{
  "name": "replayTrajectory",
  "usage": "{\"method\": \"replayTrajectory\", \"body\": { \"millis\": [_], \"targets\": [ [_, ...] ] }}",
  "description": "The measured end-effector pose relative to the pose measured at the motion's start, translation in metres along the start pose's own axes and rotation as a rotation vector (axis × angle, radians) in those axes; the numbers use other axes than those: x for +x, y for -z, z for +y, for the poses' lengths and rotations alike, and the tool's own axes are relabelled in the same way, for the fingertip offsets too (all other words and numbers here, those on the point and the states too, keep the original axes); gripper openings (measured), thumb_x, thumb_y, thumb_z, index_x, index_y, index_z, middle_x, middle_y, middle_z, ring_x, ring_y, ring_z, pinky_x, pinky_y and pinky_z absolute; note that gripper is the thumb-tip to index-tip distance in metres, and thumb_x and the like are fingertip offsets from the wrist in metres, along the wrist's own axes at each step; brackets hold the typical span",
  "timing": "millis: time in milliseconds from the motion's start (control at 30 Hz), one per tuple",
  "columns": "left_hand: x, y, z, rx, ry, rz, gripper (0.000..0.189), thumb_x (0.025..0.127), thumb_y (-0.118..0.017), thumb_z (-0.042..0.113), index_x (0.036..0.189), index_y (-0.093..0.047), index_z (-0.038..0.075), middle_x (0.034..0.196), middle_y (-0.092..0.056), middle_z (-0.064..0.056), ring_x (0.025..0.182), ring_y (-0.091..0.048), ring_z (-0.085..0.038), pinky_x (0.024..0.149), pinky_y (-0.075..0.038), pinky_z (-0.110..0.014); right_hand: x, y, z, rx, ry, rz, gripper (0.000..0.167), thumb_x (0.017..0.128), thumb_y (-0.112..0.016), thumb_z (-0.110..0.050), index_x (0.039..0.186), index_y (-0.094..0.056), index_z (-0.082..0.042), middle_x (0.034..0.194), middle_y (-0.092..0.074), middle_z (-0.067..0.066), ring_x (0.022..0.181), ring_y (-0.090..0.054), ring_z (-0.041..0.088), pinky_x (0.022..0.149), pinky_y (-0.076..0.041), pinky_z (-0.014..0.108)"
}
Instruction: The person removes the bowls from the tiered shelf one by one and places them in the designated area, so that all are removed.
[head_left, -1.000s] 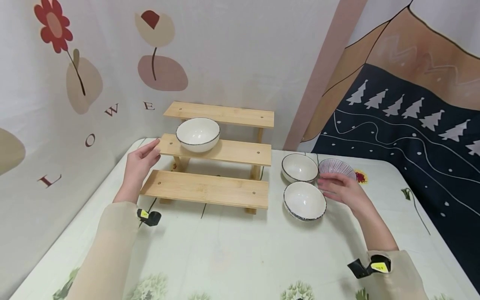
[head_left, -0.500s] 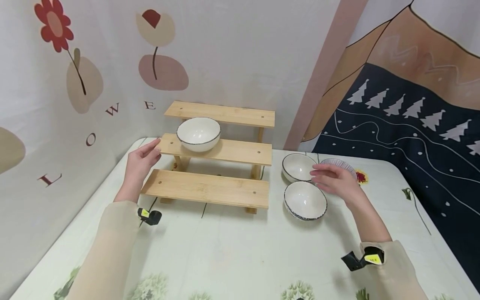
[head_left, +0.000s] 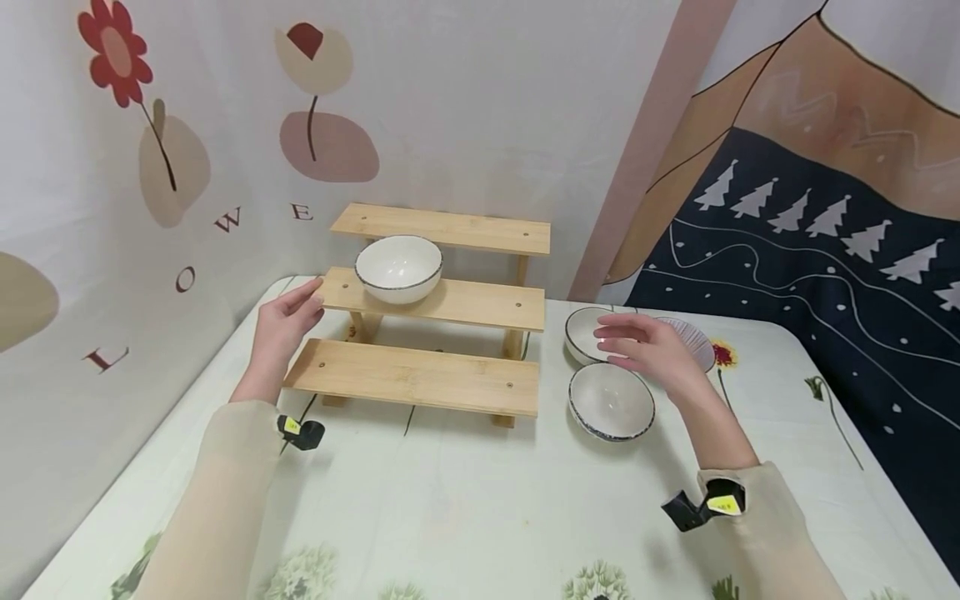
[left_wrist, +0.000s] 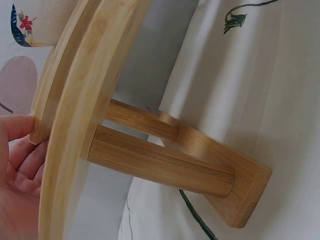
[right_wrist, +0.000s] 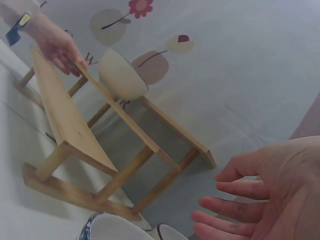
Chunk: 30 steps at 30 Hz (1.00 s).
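A three-step wooden shelf rack (head_left: 412, 375) stands on the table. My left hand (head_left: 283, 327) holds the left end of its middle step; in the left wrist view the fingers (left_wrist: 21, 126) meet the board's end. A white bowl (head_left: 399, 268) with a dark rim sits on that step, right of this hand. Over the bowls on the right hovers my right hand (head_left: 647, 350), fingers spread and loosely bent, holding nothing. It partly hides a dark-rimmed white bowl (head_left: 583, 333) and a striped bowl (head_left: 692, 340). Nearer to me stands a white bowl with a speckled rim (head_left: 611, 402).
A light, flower-printed cloth (head_left: 450, 508) covers the table. Close behind the rack hangs a printed curtain (head_left: 480, 100), and a dark tree-patterned part (head_left: 795, 250) borders the right side.
My right hand has moved left from the striped bowl to above the dark-rimmed white bowl, uncovering more of the striped one. The left hand and all bowls have stayed in place.
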<state>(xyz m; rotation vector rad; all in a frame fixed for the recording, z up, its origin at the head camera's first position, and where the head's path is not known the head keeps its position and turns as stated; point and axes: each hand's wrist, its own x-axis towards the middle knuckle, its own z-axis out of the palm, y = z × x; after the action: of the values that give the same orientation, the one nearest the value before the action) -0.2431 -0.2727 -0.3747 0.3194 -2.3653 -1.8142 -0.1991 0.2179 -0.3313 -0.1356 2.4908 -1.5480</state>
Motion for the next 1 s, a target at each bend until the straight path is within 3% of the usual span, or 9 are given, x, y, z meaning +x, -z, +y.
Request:
{"method": "replayTrajectory", "body": {
  "millis": [133,367,767,933,1000],
  "targets": [
    [-0.001,0.0,-0.003,0.019,0.0,-0.002,0.052,0.104,-0.052,0.033,0.151,-0.042,0.013,0.159,-0.038,-0.012,0.14,-0.048,-0.017,0.106,-0.049,-0.015,0.003,-0.006,-0.006,-0.004,0.025,-0.02,0.046,0.101,-0.058,-0.017,0.143,-0.048,-0.001,0.14,-0.057,0.025,0.124,-0.062,0.032,0.101,-0.058,0.028],
    [-0.003,0.0,-0.005,0.024,-0.001,0.002,0.052,0.104,-0.052,0.032,0.151,-0.043,0.013,0.159,-0.038,-0.013,0.139,-0.05,-0.016,0.105,-0.049,-0.014,0.01,-0.017,-0.021,0.005,0.07,-0.046,0.044,0.099,-0.061,-0.017,0.14,-0.052,-0.003,0.138,-0.059,0.023,0.126,-0.06,0.034,0.102,-0.057,0.035],
    [-0.003,0.0,-0.001,0.008,-0.011,0.011,0.051,0.103,-0.053,0.03,0.15,-0.044,0.012,0.158,-0.038,-0.013,0.138,-0.051,-0.015,0.103,-0.05,-0.011,0.023,-0.048,-0.054,0.08,0.204,-0.097,0.043,0.096,-0.065,-0.016,0.136,-0.057,-0.003,0.132,-0.064,0.019,0.111,-0.067,0.022,0.1,-0.06,0.034],
    [-0.001,0.0,0.0,-0.041,-0.009,0.009,0.052,0.102,-0.056,0.027,0.149,-0.045,0.01,0.158,-0.037,-0.014,0.135,-0.053,-0.01,0.1,-0.05,-0.009,0.03,-0.064,-0.064,0.149,0.24,-0.1,0.044,0.094,-0.066,-0.014,0.136,-0.057,-0.003,0.135,-0.062,0.017,0.116,-0.065,0.023,0.1,-0.06,0.032],
    [-0.001,0.0,0.001,-0.02,-0.013,0.009,0.052,0.102,-0.055,0.028,0.149,-0.045,0.01,0.158,-0.038,-0.013,0.136,-0.052,-0.012,0.101,-0.05,-0.011,0.034,-0.07,-0.067,0.18,0.241,-0.103,0.045,0.094,-0.066,-0.013,0.137,-0.055,-0.003,0.137,-0.061,0.016,0.118,-0.064,0.026,0.101,-0.06,0.033]
  ]
}}
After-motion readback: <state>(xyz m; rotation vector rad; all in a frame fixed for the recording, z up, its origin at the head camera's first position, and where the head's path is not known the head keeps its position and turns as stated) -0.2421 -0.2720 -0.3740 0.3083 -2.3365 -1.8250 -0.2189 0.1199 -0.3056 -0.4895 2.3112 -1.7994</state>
